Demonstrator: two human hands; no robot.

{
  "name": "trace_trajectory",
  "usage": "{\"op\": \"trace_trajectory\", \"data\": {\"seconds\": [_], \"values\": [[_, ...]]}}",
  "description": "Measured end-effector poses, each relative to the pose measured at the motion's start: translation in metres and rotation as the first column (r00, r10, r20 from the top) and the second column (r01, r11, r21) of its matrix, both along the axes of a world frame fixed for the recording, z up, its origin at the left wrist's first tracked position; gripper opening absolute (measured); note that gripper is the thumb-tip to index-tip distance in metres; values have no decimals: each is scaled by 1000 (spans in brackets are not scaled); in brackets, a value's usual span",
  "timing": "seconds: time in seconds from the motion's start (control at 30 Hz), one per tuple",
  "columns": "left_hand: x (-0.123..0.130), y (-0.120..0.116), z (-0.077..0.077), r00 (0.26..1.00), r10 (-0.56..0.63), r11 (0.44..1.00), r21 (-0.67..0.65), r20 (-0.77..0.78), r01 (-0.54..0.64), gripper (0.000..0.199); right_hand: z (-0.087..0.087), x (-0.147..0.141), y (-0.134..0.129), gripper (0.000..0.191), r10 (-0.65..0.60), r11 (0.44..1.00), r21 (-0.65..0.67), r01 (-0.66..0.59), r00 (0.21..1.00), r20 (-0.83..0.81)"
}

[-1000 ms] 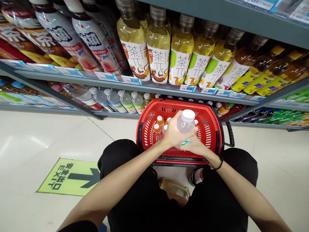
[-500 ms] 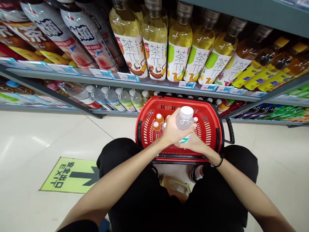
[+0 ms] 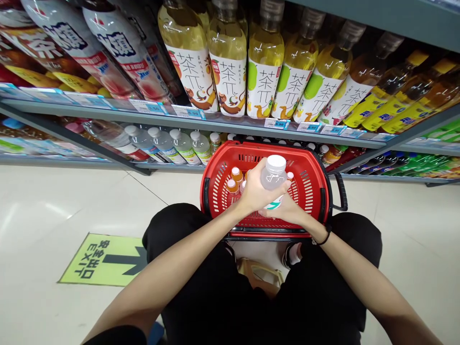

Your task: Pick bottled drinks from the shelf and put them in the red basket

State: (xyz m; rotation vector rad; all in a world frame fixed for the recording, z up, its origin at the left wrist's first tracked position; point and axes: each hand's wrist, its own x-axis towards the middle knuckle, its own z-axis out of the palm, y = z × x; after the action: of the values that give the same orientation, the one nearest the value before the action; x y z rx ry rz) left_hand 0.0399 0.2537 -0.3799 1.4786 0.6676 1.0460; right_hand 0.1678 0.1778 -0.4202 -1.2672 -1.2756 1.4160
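Observation:
A clear drink bottle with a white cap (image 3: 275, 173) is held upright over the red shopping basket (image 3: 318, 165). My left hand (image 3: 256, 189) wraps round its upper side, with the thumb across the front. Lower down, my right hand (image 3: 285, 208) grips the same bottle from the right and below. Part of its white and green label shows between the hands. Inside the basket stand several small orange drink bottles (image 3: 232, 186) with pale caps, partly hidden behind my left hand and the held bottle.
Ahead is a grey shelf (image 3: 230, 123) with several large tea bottles (image 3: 265, 79). Smaller white-capped bottles (image 3: 178, 146) line the bottom shelf. A black basket handle (image 3: 341, 191) sticks out to the right. A yellow-green exit sign (image 3: 104, 258) lies on the floor at left, beside my knee.
Both hands still hold the bottle over the basket, in nearly the same pose. The whole view has shifted very slightly.

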Motion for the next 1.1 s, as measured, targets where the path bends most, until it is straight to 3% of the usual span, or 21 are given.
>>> {"op": "trace_trajectory", "data": {"seconds": [0.13,0.37,0.6,0.87,1.1], "values": [[0,1,-4,1000,18,1000,16,-5,-18,53,-3,2,0,83,-16,1000,4,16,1000,7],[-1,1,-4,1000,3,1000,10,24,-4,52,1,0,1,76,-2,1000,26,2,1000,-12],[0,1,-3,1000,-5,1000,-7,16,5,53,2,0,1,75,-6,999,-34,7,1000,8],[-1,3,-4,1000,1,1000,10,7,-1,48,2,0,0,52,9,998,-69,-6,999,43],[0,2,-1,1000,2,1000,23,17,-2,49,6,-1,0,70,-10,998,-65,10,1000,0]]}}
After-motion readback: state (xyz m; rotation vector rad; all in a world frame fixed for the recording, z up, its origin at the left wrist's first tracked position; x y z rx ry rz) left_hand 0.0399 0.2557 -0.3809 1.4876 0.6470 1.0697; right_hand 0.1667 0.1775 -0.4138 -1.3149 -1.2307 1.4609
